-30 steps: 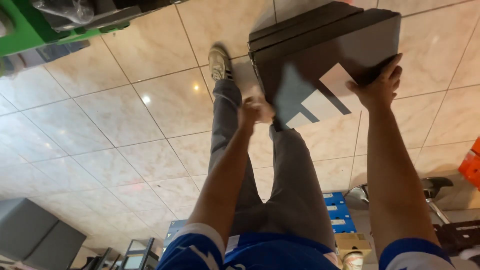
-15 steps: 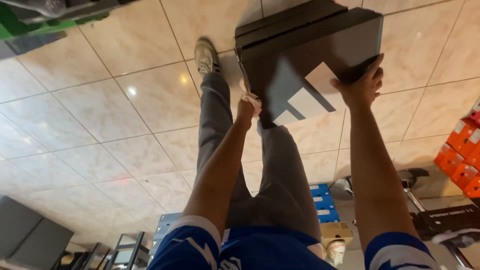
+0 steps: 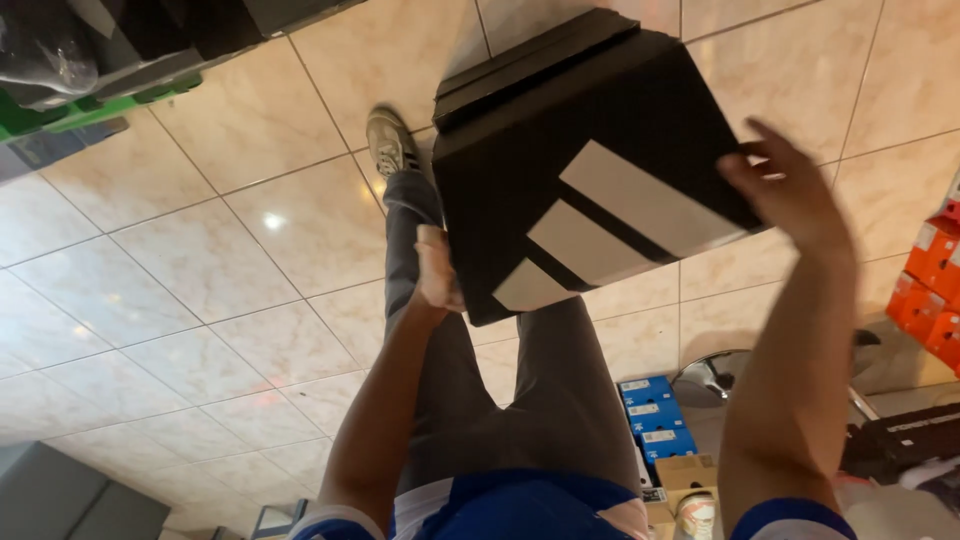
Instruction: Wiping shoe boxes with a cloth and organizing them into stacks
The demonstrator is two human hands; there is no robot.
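I have the black shoe box (image 3: 590,170) up off the floor, held out in front of me above my legs; my left hand (image 3: 438,270) grips its near left edge with the fingers wrapped round the side, and my right hand (image 3: 790,195) presses its spread fingers against the right end, so the box is clasped between the two. It is tilted, the face with three pale slanted stripes turned toward me; the lid sits on it, slightly stepped at the far edge, and looks closed. So the lifting seems done, I would judge; the box is not yet set down anywhere or opened, and what is inside I cannot tell.

Below me lies the beige tiled floor (image 3: 200,260), with my shoe (image 3: 390,143) on it; at the lower right is a small stack of blue boxes (image 3: 655,425), closed, and at the right edge some orange boxes (image 3: 930,290), also closed; a green box (image 3: 60,115) sits at the upper left under something in clear wrap; their contents stay hidden.
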